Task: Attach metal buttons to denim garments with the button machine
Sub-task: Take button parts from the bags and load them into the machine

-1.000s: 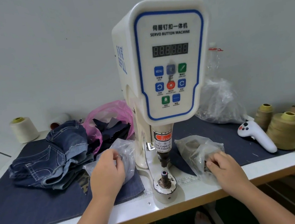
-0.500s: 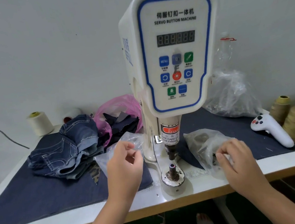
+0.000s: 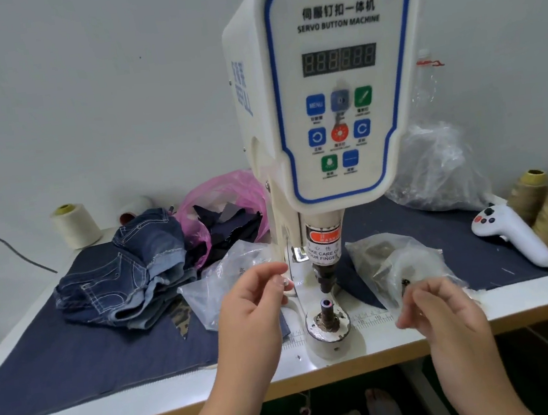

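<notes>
Altogether two hands (image 3: 254,309) (image 3: 448,317), four spools (image 3: 76,224).

Even, soft indoor light; faint shadows beneath the button machine (image 3: 328,97); wide-angle bowing at the edges; right hand (image 3: 448,320) motion-blurred.

Between the left hand (image 3: 254,309) and right hand (image 3: 440,311) the lower die post (image 3: 326,311) stands under the machine's plunger (image 3: 324,277), a narrow gap between them; clear plastic bags (image 3: 226,282) crowd behind each hand; bare table edge (image 3: 150,395) lies open beside the left hand.
</notes>
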Demonstrator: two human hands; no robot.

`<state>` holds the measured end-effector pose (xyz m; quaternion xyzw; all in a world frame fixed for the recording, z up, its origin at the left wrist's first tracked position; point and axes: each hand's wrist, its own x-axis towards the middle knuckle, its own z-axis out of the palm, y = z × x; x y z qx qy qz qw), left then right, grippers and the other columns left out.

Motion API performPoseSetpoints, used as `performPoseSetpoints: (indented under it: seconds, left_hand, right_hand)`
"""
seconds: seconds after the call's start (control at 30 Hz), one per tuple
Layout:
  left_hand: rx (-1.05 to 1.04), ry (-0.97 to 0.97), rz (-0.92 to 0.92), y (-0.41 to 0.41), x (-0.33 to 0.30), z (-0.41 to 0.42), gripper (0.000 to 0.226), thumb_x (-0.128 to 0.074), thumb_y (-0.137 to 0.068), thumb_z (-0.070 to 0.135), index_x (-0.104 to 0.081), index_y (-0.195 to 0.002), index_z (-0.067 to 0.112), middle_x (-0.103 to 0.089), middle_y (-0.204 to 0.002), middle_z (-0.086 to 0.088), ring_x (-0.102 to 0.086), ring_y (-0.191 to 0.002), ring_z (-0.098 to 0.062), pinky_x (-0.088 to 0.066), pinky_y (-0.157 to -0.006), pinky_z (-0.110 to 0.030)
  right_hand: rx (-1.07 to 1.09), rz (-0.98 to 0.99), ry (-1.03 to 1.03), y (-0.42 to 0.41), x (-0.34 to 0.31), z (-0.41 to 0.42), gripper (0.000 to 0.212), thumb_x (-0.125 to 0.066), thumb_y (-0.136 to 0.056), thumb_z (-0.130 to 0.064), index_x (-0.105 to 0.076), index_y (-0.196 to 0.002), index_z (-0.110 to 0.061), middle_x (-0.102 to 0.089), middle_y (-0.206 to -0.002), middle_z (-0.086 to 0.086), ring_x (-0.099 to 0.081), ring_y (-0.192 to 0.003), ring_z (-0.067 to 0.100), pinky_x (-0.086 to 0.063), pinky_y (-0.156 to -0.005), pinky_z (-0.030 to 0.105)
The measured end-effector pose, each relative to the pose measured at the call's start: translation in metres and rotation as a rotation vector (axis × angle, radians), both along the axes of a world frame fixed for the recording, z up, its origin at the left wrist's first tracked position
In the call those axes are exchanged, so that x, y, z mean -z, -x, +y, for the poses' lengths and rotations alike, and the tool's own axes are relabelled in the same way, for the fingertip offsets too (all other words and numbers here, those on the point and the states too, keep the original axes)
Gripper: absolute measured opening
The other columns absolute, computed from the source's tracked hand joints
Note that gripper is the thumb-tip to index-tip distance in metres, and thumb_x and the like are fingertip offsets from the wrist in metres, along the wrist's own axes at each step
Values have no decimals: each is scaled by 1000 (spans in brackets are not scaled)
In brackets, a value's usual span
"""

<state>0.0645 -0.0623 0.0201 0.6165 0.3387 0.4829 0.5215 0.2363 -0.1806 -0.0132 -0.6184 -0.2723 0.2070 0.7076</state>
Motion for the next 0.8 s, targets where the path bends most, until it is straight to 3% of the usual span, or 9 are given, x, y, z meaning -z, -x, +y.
performPoseSetpoints:
  seconds: [0.27,0.37,0.47,0.57,0.7,0.8]
  left_hand:
    - [63,12,144,-12,7,-8,43,-53,-91,1,-72,-76,36,-68,-74,14,-60,-65,2,-44,-58,-9]
    - [65,25,156,-15,10,-9,40,-59,-91,5,-72,-82,42,-70,-79,12,-63,-70,-7,-47,-59,-11]
    - [69,27,167,-16,13,-9,32,-65,-93,12,-75,-82,40,-72,-83,8,-65,-76,-13,-52,-67,-16]
    - [58,10,168,-15,16,-8,22,-69,-91,12,-74,-89,33,-73,-86,16,-68,-80,-4,-51,-69,-10]
    - [45,9,147,-12,20,-4,13,-73,-89,12,-72,-86,25,-73,-83,9,-68,-78,-5,-51,-70,-12]
    - [89,15,181,-14,21,-3,13,-72,-89,12,-73,-83,24,-73,-81,8,-68,-75,-6,-52,-69,-14]
  right_hand:
    - [-26,82,65,8,13,-13,25,-53,-92,-1,-63,-71,-9,-58,-58,5,-56,-59,22,-49,-84,53]
    - [-19,69,93,9,17,-14,22,-53,-93,0,-62,-73,-5,-57,-57,6,-55,-61,28,-48,-79,51]
    - [-26,66,97,10,21,-14,18,-53,-93,1,-62,-77,-1,-57,-55,8,-56,-57,23,-48,-77,49]
    - [-40,73,81,12,28,-13,29,-53,-93,4,-64,-69,-8,-56,-54,9,-55,-52,17,-49,-71,44]
    - [-76,54,79,12,35,-11,37,-53,-93,4,-68,-67,-18,-56,-54,8,-56,-52,15,-52,-60,31]
    - [-90,53,85,13,36,-10,38,-53,-93,4,-69,-68,-20,-57,-55,8,-57,-52,15,-53,-62,35]
